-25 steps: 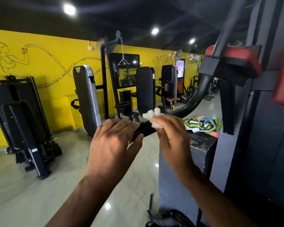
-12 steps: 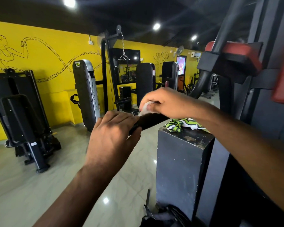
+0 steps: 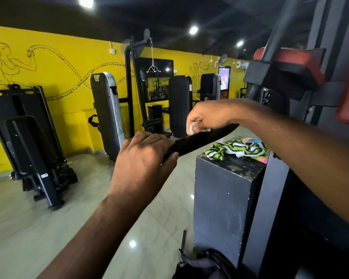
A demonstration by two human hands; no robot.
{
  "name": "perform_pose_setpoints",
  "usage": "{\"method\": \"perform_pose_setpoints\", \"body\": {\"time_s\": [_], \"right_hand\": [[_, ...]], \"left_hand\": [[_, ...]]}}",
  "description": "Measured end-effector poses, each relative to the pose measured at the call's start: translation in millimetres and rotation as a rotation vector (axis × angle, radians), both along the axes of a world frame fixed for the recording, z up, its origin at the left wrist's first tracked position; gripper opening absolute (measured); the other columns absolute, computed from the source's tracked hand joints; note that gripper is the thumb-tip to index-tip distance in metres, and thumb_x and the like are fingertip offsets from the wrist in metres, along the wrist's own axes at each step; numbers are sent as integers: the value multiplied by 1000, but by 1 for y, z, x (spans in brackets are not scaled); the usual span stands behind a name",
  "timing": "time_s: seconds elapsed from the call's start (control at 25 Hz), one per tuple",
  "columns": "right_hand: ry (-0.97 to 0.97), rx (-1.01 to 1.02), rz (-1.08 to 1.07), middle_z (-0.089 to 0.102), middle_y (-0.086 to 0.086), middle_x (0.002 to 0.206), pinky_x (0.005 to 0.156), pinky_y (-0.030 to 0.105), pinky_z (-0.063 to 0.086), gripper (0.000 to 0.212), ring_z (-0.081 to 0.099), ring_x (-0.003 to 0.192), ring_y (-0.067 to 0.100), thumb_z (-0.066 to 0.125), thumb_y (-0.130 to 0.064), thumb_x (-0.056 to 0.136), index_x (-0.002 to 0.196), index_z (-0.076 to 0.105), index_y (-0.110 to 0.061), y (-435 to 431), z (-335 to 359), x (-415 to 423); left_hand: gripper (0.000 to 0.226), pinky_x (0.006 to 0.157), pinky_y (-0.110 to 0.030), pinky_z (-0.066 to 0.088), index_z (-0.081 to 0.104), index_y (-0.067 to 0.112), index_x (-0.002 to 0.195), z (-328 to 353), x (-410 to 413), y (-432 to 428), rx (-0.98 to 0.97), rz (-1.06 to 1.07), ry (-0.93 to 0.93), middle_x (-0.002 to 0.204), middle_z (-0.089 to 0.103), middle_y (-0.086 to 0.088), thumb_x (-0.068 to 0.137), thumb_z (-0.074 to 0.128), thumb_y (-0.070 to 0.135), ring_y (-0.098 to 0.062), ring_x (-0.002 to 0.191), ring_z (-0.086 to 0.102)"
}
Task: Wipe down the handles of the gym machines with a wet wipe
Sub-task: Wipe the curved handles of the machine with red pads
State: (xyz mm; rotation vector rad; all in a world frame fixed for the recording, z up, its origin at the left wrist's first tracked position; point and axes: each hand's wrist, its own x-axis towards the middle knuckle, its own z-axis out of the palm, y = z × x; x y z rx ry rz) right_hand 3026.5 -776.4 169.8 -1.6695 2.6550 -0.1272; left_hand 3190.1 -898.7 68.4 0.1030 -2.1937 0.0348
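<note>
A black padded machine handle (image 3: 201, 140) runs from lower left up to the right at the middle of the view. My left hand (image 3: 143, 160) grips its near end, fingers curled over the top. My right hand (image 3: 207, 115) sits over the far part of the handle and holds a white wet wipe (image 3: 193, 128) against it; only a small bunched piece of the wipe shows under the fingers. The handle's arm (image 3: 254, 91) curves up behind my right forearm.
A dark weight-stack box (image 3: 222, 190) stands below the handle with a green striped cloth (image 3: 236, 149) on top. The machine's frame and a red pad (image 3: 302, 59) fill the right side. Other machines (image 3: 107, 109) line the yellow wall across a shiny tiled floor (image 3: 48, 228).
My right hand with the wipe has slid up the handle, away from my left hand, and turned palm-down over it. My left hand has kept its grip.
</note>
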Motion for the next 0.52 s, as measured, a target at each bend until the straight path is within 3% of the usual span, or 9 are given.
{"method": "perform_pose_setpoints", "body": {"time_s": [0.16,0.28,0.4,0.44,0.52], "right_hand": [[134,-387,7,68,-7,102,74,20,48,20,63,91,8,55,-12,98,110,70,-20,19,-36,8],[200,-785,-205,72,4,103,83,36,54,21,65,93,18,58,-9,96,111,71,-15,27,-71,10],[350,-1143,-239,70,4,109,91,25,44,29,58,103,21,62,4,88,113,71,-11,13,-124,33],[304,-1288,-219,68,4,111,92,24,46,29,58,104,19,65,3,87,112,70,-10,6,-138,40],[-54,-1630,-313,66,2,110,88,29,53,23,62,103,14,69,-3,88,109,69,-13,-9,-155,50]], "left_hand": [[32,76,-35,41,73,22,108,0,1,2,3,-8,-6,101,73,4,83,59,36,-24,97,60],[33,78,-35,40,72,22,110,-2,0,1,7,3,-14,104,72,4,84,58,37,-23,100,59],[34,80,-38,43,73,20,110,-4,-3,3,27,8,-20,105,73,3,84,58,36,-24,102,60],[34,80,-38,43,73,19,110,-4,-6,4,33,13,-16,105,73,2,83,58,35,-25,102,60],[33,81,-38,42,72,20,109,-5,-9,9,24,23,-13,106,73,3,84,58,34,-25,103,60]]}}
